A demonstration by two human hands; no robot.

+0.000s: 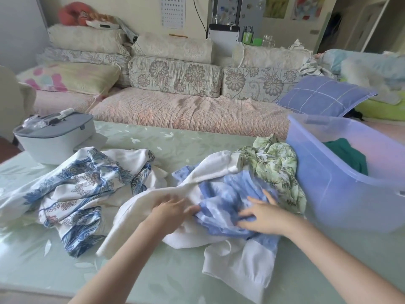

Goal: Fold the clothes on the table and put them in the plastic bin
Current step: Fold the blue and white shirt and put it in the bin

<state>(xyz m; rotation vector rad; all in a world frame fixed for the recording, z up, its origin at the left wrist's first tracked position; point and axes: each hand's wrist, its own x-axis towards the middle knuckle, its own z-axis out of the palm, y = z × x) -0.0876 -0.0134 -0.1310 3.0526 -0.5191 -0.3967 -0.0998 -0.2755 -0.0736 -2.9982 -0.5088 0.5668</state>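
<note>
While most of the clothes lie in messy heaps, we judge the job is near its start. On the left of the big pale green table (175,139) lies a white cloth with blue flowers (83,189), all crumpled. In the middle, close to us, lies the blue and white top (225,207), the one in hand. Behind it to the right, touching it, sits a bunched green leafy shirt (276,167). Our right hand (263,218) lies on the blue part with its fingers spread out flat, holding nothing. Our left hand (171,209) reaches across the white part to the blue edge. It is blurry, so we cannot tell if it pinches the cloth or just touches it.

We think the good way is to pull this top free of the leafy shirt first, then lay it flat in the bare spot near us. We should smooth out the bumps, find the sleeves, and fold them in before folding the body.

The clear plastic bin (328,194) stands at the right end of the table, just beside the heap. Inside we see one dark green cloth (348,156). Far left stands a small grey and white box (54,141) with its lid shut, so we cannot see inside.
</note>
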